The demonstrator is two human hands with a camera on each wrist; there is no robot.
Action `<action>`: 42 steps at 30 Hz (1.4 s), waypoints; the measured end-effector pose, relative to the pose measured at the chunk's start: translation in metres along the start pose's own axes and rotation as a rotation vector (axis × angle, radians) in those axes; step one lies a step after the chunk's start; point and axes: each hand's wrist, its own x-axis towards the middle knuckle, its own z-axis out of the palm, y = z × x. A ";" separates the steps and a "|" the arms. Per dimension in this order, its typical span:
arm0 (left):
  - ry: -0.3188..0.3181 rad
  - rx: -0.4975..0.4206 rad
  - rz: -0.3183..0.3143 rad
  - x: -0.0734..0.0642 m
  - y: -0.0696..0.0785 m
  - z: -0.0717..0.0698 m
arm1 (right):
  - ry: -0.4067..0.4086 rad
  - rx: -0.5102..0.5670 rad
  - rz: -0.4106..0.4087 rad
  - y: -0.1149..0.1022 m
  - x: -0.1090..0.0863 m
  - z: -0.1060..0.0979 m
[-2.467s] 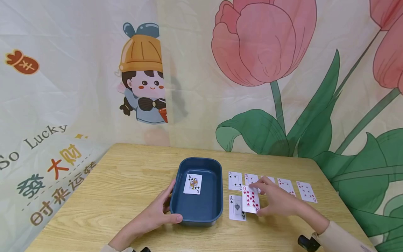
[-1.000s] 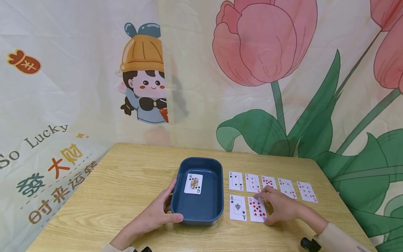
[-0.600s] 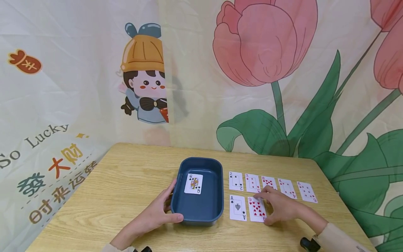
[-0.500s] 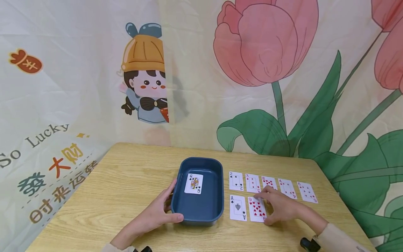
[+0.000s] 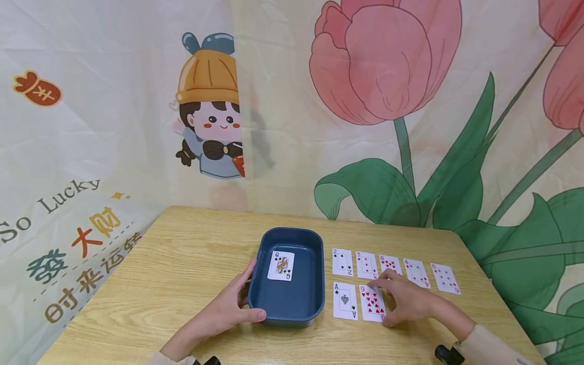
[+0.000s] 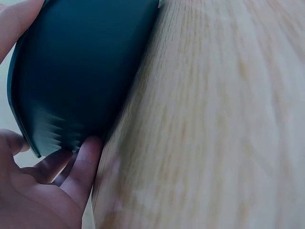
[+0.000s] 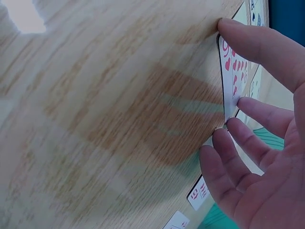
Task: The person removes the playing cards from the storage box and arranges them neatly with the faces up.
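Tulip-printed cloth hangs behind our wooden table, where our left hand grips the dark blue tray — fingers along its left wall, thumb at the front corner. We see a queen lying face up inside. Our right hand pinches the nine of hearts between thumb and fingers; that card lies on the table, just right of the ace of spades and in front of a five-card row.
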 end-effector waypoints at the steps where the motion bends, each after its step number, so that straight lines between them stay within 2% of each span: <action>1: 0.002 0.003 -0.003 0.000 0.000 0.000 | 0.000 -0.001 0.002 0.000 0.000 0.000; 6: 0.005 0.018 -0.014 -0.001 0.001 0.000 | 0.001 -0.004 0.007 -0.002 -0.001 0.000; 32: -0.007 -0.028 0.009 -0.001 0.000 0.000 | 0.000 -0.007 0.009 -0.003 -0.002 -0.002; 38: -0.009 -0.034 0.008 -0.001 0.001 0.000 | 0.001 -0.008 -0.016 -0.008 -0.006 -0.009; 42: 0.002 -0.008 -0.003 0.000 0.001 0.001 | 0.039 -0.034 -0.026 -0.018 -0.007 -0.020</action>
